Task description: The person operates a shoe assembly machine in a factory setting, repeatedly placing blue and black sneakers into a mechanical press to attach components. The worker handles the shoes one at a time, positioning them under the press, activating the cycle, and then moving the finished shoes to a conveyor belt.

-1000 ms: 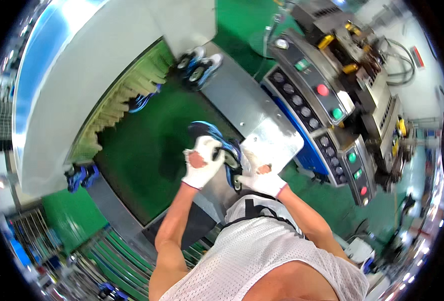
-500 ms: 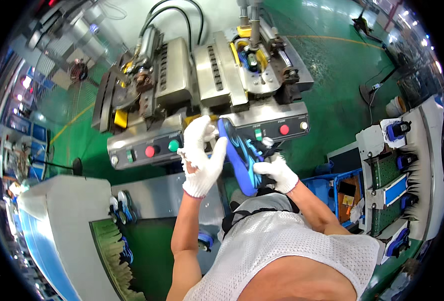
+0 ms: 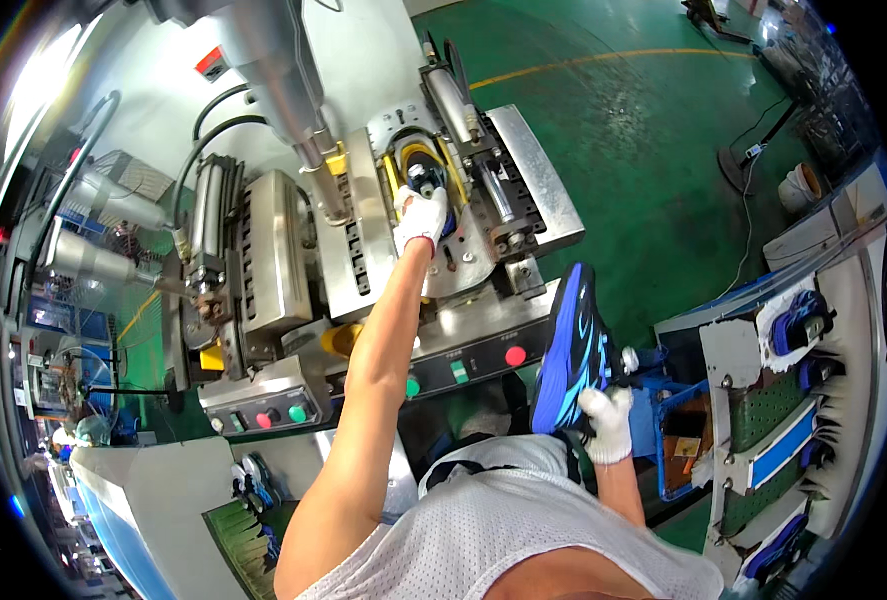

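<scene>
The black sports shoe with light-blue streaks and a thick violet-blue sole (image 3: 564,350) stands steeply tilted, toe up, its sole turned left, away from the right hand's white-gloved fingers (image 3: 597,406), which grip it near the heel end. Just beyond the left hand's white-gloved fingers (image 3: 413,201), and touched by them, sits a dark shoe with a blue edge (image 3: 450,222), partly hidden by that hand.
</scene>
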The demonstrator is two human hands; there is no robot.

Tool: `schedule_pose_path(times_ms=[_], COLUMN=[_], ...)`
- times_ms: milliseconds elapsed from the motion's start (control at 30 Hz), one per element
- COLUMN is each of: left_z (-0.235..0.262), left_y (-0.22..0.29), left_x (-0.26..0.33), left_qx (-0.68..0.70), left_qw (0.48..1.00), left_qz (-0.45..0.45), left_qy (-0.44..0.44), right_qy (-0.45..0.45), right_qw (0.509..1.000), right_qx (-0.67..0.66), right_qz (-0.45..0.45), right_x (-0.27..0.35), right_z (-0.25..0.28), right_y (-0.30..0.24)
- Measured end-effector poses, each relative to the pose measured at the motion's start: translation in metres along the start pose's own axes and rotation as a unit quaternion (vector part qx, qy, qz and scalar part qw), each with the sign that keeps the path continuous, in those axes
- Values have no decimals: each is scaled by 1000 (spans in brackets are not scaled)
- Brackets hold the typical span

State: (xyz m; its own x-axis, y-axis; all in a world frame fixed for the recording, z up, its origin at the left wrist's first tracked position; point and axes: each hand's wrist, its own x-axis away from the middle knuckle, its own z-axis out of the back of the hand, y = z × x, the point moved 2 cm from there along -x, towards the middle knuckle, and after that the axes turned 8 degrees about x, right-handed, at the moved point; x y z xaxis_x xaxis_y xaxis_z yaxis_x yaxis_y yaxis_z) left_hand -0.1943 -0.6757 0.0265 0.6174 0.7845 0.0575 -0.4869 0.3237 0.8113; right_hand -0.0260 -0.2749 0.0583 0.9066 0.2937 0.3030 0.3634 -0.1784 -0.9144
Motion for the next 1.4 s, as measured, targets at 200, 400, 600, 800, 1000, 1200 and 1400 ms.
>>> schedule_pose_path(times_ms=[200,400,600,800,1000,1200,1400], left_z=[-24,70,183,256,271,229,165], left_y=[-25,-16,-22,-104,-232,-363,-434], left_x=[-62,-52,119,284,460,521,528], left_qx=[-79,147,304,108,32,-66,-35], left_qw=[996,983,946,992,926,817,796], left_qz=[37,87,-98,-25,352,520,506], left_qy=[13,-69,-54,-57,132,241,330], right_qy=[68,56,-109,-116,-11,-135,-101], right_qw=[995,990,985,836,649,619,624], right_qx=[-13,11,129,531,715,736,561], right_qz=[-77,-129,37,69,260,240,534], right_x=[0,-25,-122,-316,-400,-418,-231], right_z=[1,-47,-127,-272,-312,-311,-299], right_y=[-9,-32,-49,-40,73,60,39])
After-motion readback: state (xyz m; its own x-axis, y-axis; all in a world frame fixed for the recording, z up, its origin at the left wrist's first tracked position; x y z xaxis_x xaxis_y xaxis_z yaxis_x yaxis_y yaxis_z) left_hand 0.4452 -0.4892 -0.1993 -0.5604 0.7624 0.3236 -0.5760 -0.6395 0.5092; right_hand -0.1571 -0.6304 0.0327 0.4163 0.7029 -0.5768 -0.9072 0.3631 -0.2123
